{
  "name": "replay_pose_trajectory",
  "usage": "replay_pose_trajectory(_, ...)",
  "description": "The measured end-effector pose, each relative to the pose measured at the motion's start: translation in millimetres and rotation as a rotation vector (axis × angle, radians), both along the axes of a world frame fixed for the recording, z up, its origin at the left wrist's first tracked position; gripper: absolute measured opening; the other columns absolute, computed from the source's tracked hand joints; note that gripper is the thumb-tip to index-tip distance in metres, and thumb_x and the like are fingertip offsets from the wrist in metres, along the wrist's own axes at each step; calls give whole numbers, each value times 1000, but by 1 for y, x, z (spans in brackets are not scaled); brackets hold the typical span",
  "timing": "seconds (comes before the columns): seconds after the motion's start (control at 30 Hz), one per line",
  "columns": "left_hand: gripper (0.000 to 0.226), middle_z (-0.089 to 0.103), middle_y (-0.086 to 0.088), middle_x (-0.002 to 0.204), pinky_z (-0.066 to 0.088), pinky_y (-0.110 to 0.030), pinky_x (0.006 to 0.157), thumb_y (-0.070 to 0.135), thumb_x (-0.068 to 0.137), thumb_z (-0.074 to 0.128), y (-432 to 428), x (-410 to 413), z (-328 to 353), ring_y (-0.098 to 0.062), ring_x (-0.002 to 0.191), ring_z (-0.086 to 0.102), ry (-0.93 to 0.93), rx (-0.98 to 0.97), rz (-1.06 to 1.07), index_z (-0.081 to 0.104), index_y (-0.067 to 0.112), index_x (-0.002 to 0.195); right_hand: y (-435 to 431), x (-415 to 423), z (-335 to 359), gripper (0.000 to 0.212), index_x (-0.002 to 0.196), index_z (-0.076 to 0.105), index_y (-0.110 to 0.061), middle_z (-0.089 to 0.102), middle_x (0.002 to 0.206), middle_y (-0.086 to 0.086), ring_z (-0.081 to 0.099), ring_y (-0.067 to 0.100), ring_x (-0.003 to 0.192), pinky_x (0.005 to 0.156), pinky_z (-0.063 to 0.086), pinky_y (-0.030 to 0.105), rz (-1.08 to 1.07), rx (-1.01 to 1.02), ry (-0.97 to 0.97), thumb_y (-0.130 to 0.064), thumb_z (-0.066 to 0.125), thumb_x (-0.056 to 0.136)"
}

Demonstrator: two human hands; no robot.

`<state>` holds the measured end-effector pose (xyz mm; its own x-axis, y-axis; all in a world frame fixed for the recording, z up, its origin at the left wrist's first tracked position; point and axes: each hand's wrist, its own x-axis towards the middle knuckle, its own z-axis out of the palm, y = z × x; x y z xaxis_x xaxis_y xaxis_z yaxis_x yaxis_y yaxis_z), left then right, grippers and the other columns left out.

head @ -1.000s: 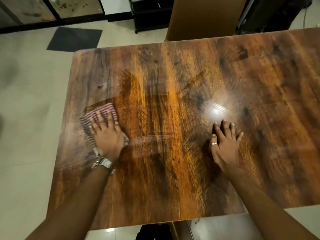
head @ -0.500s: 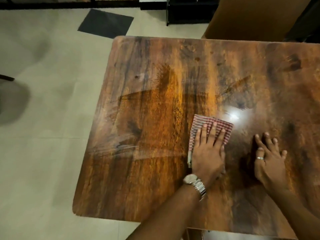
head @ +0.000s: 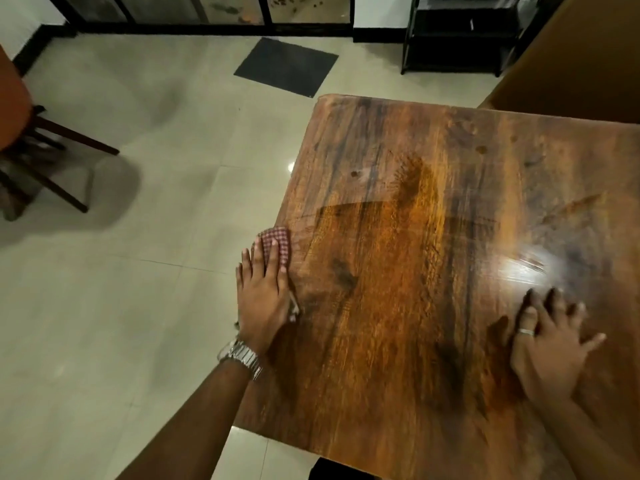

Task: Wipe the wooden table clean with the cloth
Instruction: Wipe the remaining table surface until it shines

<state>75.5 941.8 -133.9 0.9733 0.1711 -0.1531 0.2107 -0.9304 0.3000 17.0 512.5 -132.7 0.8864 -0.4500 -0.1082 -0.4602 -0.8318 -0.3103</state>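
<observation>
The wooden table point(head: 433, 237) fills the right of the head view, glossy, with a damp streak across its middle. My left hand point(head: 265, 292), with a metal watch on the wrist, presses flat on a red-and-white checked cloth point(head: 278, 242) at the table's left edge. Part of the hand and cloth hang over that edge. Only the cloth's far end and a strip by my thumb show; the rest is under my palm. My right hand point(head: 547, 344), wearing a ring, lies flat on the table at the right, fingers spread, holding nothing.
Pale floor tiles lie left of the table. A chair point(head: 31, 147) with dark wooden legs stands at the far left. A dark mat point(head: 285, 65) lies on the floor behind. A black shelf point(head: 457, 32) and a brown panel point(head: 568, 64) stand beyond the table's far edge.
My left hand slid the cloth from the left side to the middle, then back left to the table's left edge. My right hand stayed flat on the table. The view swung left.
</observation>
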Motion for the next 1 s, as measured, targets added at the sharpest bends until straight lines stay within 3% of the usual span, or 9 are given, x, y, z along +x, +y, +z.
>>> replay_pose_trajectory(0.1,67,2,-11,170,2,-49,127,50,101,5,-21,54,-4,-31,156,-5,-8,42,29,9,23,162,29,21,0,60,148,44,-20,27,163,8,10,37,152,115,-8,67,83,12,-45,-45,19,100)
replay_pose_trajectory(0.3,63,1,-11,169,2,-53,126,46,103,14,-116,106,-2,-36,155,-2,4,110,-167,10,25,162,32,38,-10,60,149,43,-20,25,164,5,9,32,153,120,-3,62,128,16,-73,-46,19,100)
replay_pose_trajectory(0.5,61,-8,-12,168,0,-53,126,42,106,20,-257,60,0,-35,155,-8,1,63,-536,1,24,160,14,30,-7,59,149,43,-24,26,164,0,10,22,154,122,0,56,157,43,-86,-44,19,100)
replay_pose_trajectory(0.6,60,-2,-8,168,-1,-48,126,38,104,32,-284,38,1,-27,153,-13,-19,8,-631,19,23,160,4,28,-5,60,150,41,-25,26,163,1,12,23,154,122,2,57,178,24,-53,-45,17,99)
replay_pose_trajectory(0.67,61,9,-7,170,-1,-47,127,38,103,37,-263,41,0,-26,153,-12,-40,-5,-655,24,23,160,0,28,-6,60,150,41,-25,27,163,2,12,23,153,122,2,57,187,10,-55,-45,18,99)
replay_pose_trajectory(0.73,65,1,-7,170,-1,-48,126,42,104,36,-220,51,-4,-28,155,-10,-29,36,-597,12,24,162,-2,27,-7,59,150,42,-23,28,162,3,13,24,153,121,4,59,199,10,-73,-43,20,99)
replay_pose_trajectory(0.87,62,-5,-2,169,2,-50,127,49,104,12,-95,79,-7,-24,156,-9,-8,28,-261,3,29,162,1,25,-11,57,151,40,-22,26,163,4,12,24,153,121,2,60,198,9,-98,-40,23,99)
replay_pose_trajectory(1.0,62,-11,0,169,1,-49,126,52,103,7,-36,52,-7,-21,155,-14,41,20,-142,-3,33,161,0,25,-12,57,149,43,-21,26,163,2,10,24,154,121,-1,59,189,9,-103,-42,23,99)
